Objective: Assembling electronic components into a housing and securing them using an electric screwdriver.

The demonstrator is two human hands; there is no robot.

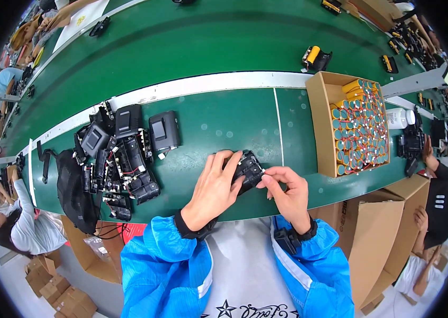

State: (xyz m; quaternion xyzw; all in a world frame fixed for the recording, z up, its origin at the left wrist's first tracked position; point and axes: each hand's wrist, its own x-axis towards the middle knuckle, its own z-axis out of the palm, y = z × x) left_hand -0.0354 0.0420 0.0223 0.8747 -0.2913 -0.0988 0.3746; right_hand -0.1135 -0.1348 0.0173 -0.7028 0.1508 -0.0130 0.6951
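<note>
A small black plastic housing (247, 168) lies on the green work surface (224, 122) in front of me. My left hand (214, 188) covers its left side and grips it. My right hand (286, 188) pinches a small white connector at the housing's right edge. To the left sits a pile of several similar black housings (120, 159) with red and white wires. An open cardboard box (317, 119) to the right holds many yellow and teal battery packs (359, 127) with red leads.
A black bag (73, 188) hangs over the near edge at left. A white strip (208, 85) divides the green belt. Other people work at the left, right and far edges. Cardboard boxes (383, 233) stand below right; one black-and-yellow unit (317, 57) lies beyond the strip.
</note>
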